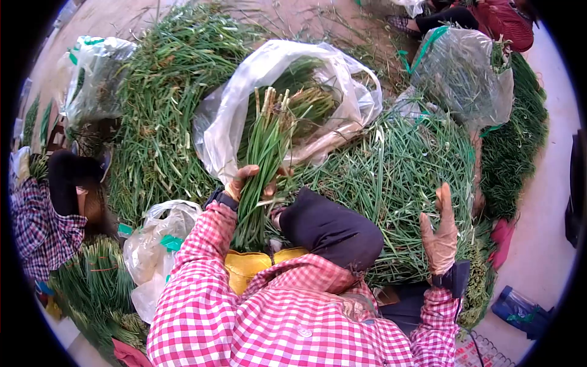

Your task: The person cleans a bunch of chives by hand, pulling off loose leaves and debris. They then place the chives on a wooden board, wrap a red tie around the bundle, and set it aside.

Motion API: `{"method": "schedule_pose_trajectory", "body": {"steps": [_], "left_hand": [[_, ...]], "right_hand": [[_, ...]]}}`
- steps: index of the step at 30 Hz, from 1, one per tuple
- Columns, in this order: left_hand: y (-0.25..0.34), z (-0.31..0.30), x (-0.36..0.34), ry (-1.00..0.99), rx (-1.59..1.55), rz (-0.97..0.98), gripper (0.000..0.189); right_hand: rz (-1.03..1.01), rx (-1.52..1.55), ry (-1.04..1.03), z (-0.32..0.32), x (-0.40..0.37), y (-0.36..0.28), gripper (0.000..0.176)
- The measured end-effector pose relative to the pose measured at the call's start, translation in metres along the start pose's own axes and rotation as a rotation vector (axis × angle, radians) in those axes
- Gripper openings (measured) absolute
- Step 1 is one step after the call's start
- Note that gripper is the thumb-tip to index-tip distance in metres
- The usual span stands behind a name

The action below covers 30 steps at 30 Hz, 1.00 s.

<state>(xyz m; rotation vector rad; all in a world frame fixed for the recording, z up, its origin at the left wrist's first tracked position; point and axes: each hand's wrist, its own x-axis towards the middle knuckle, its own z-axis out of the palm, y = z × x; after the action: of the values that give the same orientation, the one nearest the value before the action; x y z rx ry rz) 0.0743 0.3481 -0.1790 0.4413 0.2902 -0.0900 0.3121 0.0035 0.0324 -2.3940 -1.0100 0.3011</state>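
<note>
Gloved and wrapped round a bunch of chives (262, 165), my left hand (238, 181) holds the bundle above my lap. Its long green leaves hang down, and the pale cut ends point up and away from me. Just behind these ends, a clear plastic bag (229, 125) lies with its mouth wide, with more chives inside. My right hand (441, 241), also gloved, is raised at the right with thumb and fingers apart and nothing in it. Beneath and beside it spreads a heap of loose chives (391, 183).
Another large pile of greens (165, 110) lies at the left. A filled plastic bag (461, 76) stands at the back right, and crumpled bags (159, 238) lie by my left arm. Co-workers sit at the left (46, 214) and back right. Tied bundles (101, 269) stand lower left.
</note>
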Motion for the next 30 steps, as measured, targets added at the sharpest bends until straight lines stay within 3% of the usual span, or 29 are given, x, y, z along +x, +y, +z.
{"method": "schedule_pose_trajectory", "body": {"steps": [2, 3, 6, 8, 10, 11, 15, 16, 18, 20, 21, 23, 25, 26, 29, 30], "left_hand": [[0.016, 0.042, -0.015, -0.079, 0.086, 0.002, 0.086], [0.022, 0.062, -0.022, -0.117, 0.111, -0.088, 0.086], [0.022, 0.135, -0.046, -0.016, 0.210, -0.192, 0.084], [0.019, 0.169, -0.052, -0.090, 0.138, -0.408, 0.089], [-0.009, 0.180, -0.059, -0.150, -0.023, -0.534, 0.091], [-0.025, 0.205, -0.063, -0.175, -0.067, -0.393, 0.092], [-0.081, 0.179, -0.065, -0.127, -0.107, -0.407, 0.063], [-0.081, 0.205, -0.066, -0.211, -0.216, -0.395, 0.049], [-0.099, 0.187, -0.060, -0.157, -0.262, -0.365, 0.055], [-0.104, 0.219, -0.061, -0.007, -0.132, -0.229, 0.051], [-0.102, 0.224, -0.052, -0.118, -0.235, -0.256, 0.048], [-0.112, 0.244, -0.045, 0.073, -0.131, -0.338, 0.040], [-0.127, 0.283, -0.049, 0.225, -0.174, -0.373, 0.033], [-0.135, 0.278, -0.054, 0.086, -0.126, -0.464, 0.042], [-0.161, 0.228, -0.053, -0.057, 0.649, -0.002, 0.076], [-0.160, 0.219, -0.055, -0.196, 0.839, 0.003, 0.078]], "right_hand": [[-0.046, 0.075, 0.008, -0.011, 0.024, -0.032, 0.069], [-0.126, 0.104, 0.022, -0.019, 0.033, -0.041, 0.068], [-0.315, 0.273, 0.100, -0.051, 0.059, -0.075, 0.067], [-0.451, 0.521, 0.154, -0.073, 0.077, -0.085, 0.054], [-0.616, 0.583, 0.009, -0.095, 0.085, -0.096, 0.049], [-0.620, 0.521, -0.006, -0.092, 0.080, -0.091, 0.052], [-0.655, 0.331, -0.119, -0.018, 0.054, -0.035, 0.068], [-0.674, 0.284, -0.156, -0.013, 0.043, -0.042, 0.072], [-0.016, 0.946, -0.018, -0.058, -0.006, -0.052, 0.071], [0.215, 1.108, 0.046, -0.044, -0.045, -0.026, 0.070], [0.282, 1.158, -0.055, -0.034, -0.066, -0.024, 0.070], [0.359, 1.291, -0.261, -0.008, -0.098, -0.015, 0.070], [0.096, 1.199, -0.085, 0.010, -0.128, -0.032, 0.073], [-0.024, 1.146, 0.011, 0.018, -0.143, -0.040, 0.081], [0.195, 1.215, -0.171, 0.012, -0.151, -0.019, 0.072], [0.221, 1.240, -0.262, 0.007, -0.154, -0.005, 0.067]]}}
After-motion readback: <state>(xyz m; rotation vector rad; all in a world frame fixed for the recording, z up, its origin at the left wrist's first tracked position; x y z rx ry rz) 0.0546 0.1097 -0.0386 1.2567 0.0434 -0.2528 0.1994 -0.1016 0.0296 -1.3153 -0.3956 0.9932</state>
